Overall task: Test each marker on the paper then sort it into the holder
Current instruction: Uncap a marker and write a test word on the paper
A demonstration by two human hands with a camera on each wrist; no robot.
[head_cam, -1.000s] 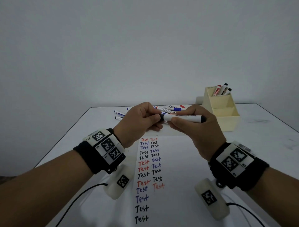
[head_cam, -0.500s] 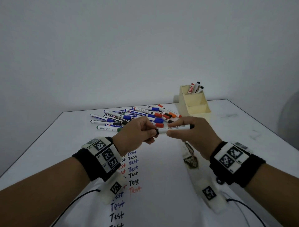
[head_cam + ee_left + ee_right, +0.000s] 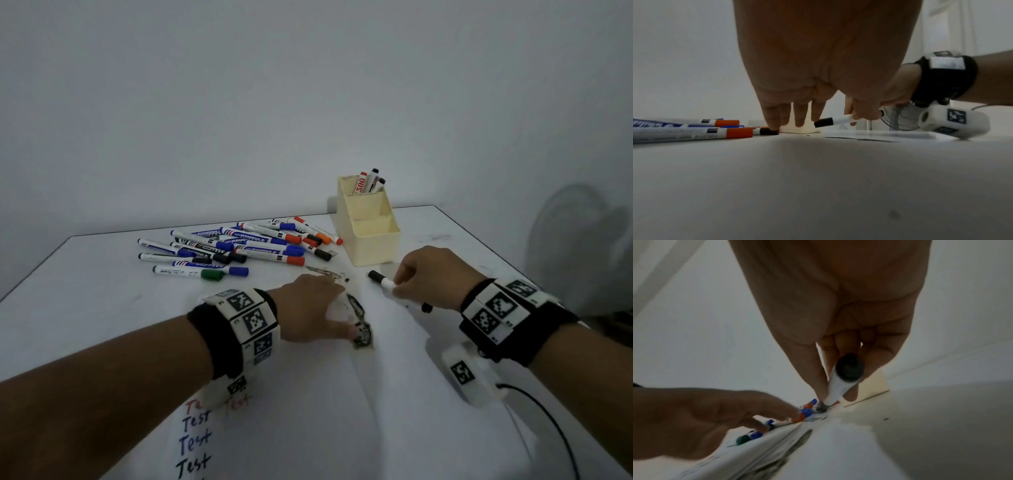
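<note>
Right hand (image 3: 430, 277) grasping black-capped marker (image 3: 387, 283), just in front of holder (image 3: 373, 246); cap end pointing away toward marker pile (image 3: 236, 250), long axis slanting back toward wrist. Holder nearer right hand. Left hand (image 3: 308, 308) released, fingers flat on paper (image 3: 308, 411) left of marker. White barrel, black ends

Looked like a bare lab or office recording setup: plain white tabletop (image 3: 85, 308) against blank grey wall (image 3: 239, 102), tracking-tag wristbands (image 3: 250, 318), standing fan (image 3: 900, 118) nearby.
</note>
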